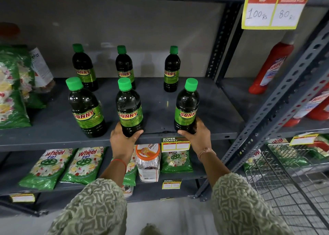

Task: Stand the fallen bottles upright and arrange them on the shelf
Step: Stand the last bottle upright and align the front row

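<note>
Left hand (122,136) wraps the base of the front middle bottle (129,108); right hand (196,135) grips the base of the front right bottle (186,106). Both bottles stand upright at the shelf (53,138) front edge. Front left bottle (85,108) stands free, leaning slightly in the wide view. Three more upright in the back row (122,66). Green detergent packs (67,165) on the shelf below; wire basket (293,177) at right.

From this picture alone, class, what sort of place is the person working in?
Most likely a supermarket aisle: a handwritten price card, shelf tags printed "Super Market", and rows of identical Sunny bottles on metal shelving.
</note>
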`<act>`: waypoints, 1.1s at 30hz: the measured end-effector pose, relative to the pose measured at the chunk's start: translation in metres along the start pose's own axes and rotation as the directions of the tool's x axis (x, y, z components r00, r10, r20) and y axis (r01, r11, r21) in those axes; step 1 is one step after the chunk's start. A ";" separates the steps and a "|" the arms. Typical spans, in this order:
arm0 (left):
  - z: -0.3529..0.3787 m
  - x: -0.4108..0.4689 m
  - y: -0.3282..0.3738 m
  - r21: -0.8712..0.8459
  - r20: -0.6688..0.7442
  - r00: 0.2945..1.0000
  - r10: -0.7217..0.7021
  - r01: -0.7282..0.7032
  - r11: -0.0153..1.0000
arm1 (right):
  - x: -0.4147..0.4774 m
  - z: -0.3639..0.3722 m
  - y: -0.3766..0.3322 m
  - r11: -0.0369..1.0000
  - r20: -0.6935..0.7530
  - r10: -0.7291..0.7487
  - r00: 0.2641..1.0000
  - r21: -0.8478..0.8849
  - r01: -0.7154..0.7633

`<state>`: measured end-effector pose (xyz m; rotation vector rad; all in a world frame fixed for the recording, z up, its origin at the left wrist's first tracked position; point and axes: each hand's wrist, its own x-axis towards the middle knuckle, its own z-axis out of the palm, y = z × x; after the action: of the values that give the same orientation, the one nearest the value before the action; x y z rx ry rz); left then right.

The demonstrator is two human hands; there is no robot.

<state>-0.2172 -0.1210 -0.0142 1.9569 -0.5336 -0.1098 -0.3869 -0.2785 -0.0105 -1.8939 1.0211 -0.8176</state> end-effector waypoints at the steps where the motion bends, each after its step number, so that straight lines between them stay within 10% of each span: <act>1: 0.000 0.000 -0.001 0.002 -0.001 1.000 0.003 -0.003 1.000 | 0.000 0.000 0.000 1.000 -0.003 -0.001 1.000 0.001 0.001; 17: -0.004 0.004 -0.007 -0.041 0.035 0.999 -0.005 0.007 0.999 | -0.008 0.007 -0.004 1.000 -0.005 0.030 1.000 -0.002 -0.030; 23: -0.046 -0.017 -0.031 -0.034 -0.163 0.987 0.009 -0.015 0.999 | -0.075 0.049 -0.035 0.985 -0.373 -0.133 0.918 0.052 0.164; 27: -0.084 -0.004 -0.043 -0.073 -0.354 0.933 -0.065 0.042 0.996 | -0.062 0.094 -0.075 0.976 0.077 -0.184 0.980 0.130 0.173; 33: -0.098 0.046 -0.051 -0.013 -0.020 0.998 -0.060 0.060 0.998 | -0.006 0.129 -0.081 0.999 0.350 -0.040 0.936 -0.011 0.047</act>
<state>-0.1299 -0.0401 -0.0084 1.9605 -0.4606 -0.1307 -0.2562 -0.2004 0.0000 -1.9936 0.7702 -0.4700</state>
